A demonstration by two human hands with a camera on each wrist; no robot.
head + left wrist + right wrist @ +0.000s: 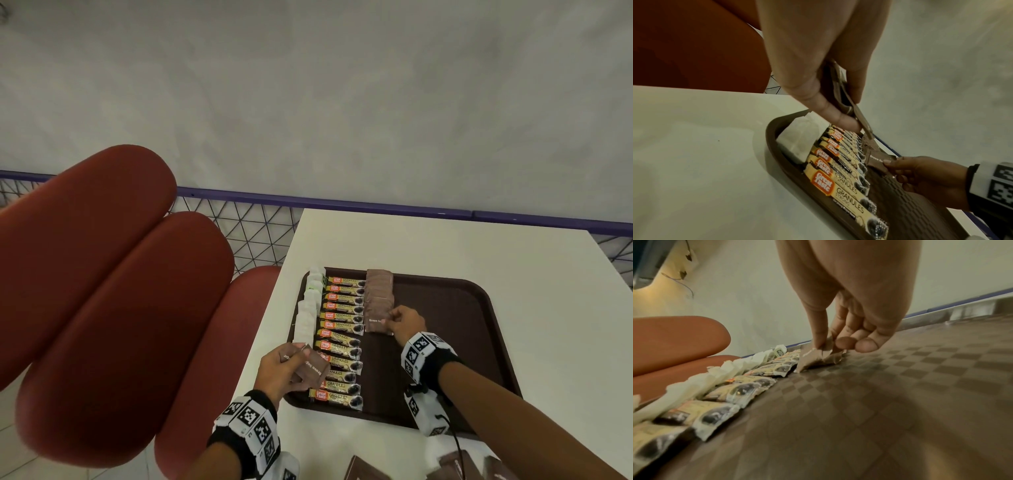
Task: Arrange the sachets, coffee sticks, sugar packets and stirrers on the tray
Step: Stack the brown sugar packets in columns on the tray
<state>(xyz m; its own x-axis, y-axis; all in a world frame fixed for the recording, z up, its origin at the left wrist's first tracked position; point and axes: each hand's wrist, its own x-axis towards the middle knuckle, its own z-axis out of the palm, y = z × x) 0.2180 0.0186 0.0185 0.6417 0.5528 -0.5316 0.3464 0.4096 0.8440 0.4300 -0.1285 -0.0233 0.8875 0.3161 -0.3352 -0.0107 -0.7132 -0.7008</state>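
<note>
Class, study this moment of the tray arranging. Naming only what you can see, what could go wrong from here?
1. The right hand pinches only a corner of the brown sugar packet being laid; it may land crooked and disturb the overlapped sugar column.
2. The left hand holds several spare sugar packets above the coffee sticks; a loose grip could drop one onto that row.
3. The tea sachets sit against the tray rim and could be nudged out.

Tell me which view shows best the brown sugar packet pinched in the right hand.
The head view: the flat brown paper sugar packet lies face up under the right hand, closing its column. The left wrist view shows it tilted, print partly covered. The right wrist view shows only a crumpled edge.
</note>
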